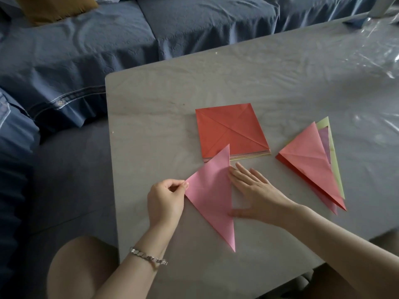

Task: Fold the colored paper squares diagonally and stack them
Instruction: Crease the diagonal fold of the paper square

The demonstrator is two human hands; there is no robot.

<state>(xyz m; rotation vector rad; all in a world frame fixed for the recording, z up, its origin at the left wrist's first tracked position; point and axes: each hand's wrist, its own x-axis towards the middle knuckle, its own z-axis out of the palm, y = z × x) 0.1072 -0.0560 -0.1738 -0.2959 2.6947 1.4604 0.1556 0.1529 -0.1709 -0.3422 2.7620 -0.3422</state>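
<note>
Grey table (237,83) with paper squares (231,130) stands beside blue sofa (108,39).

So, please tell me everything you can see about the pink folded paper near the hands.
The pink paper is thin and matte, folded into a triangle lying flat on the grey table. Its long edge faces right, where the right hand presses it with straight fingers. The left hand pinches its left corner. Its far tip overlaps the red-topped stack of squares.

A folded triangle (211,195) lies on the table (151,126) before the square stack (231,130), left of the folded pile (313,165).
</note>
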